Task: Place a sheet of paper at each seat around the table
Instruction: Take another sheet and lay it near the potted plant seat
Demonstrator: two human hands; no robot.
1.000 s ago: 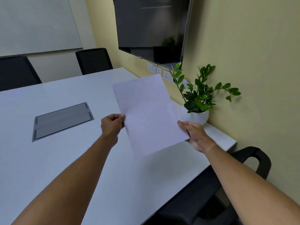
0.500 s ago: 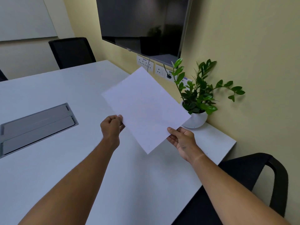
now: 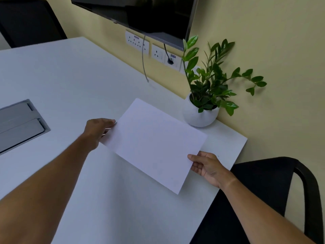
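So the table (image 3: 73, 81) is a big white one with a plain matte top, and its far right corner sits right up against the yellow wall. Set flush into the top on the left is a grey metal cable hatch (image 3: 19, 124) with two flaps, partly cut off by the edge of the view. Over by that right corner there's a round white pot (image 3: 200, 115) standing upright on the table with a leafy green plant (image 3: 211, 81) in it, pretty much beside the wall. A white sheet of paper (image 3: 154, 145) is down low over the tabletop just in front of the pot, turned at an angle; can't tell if it's lying fully flat on the surface.
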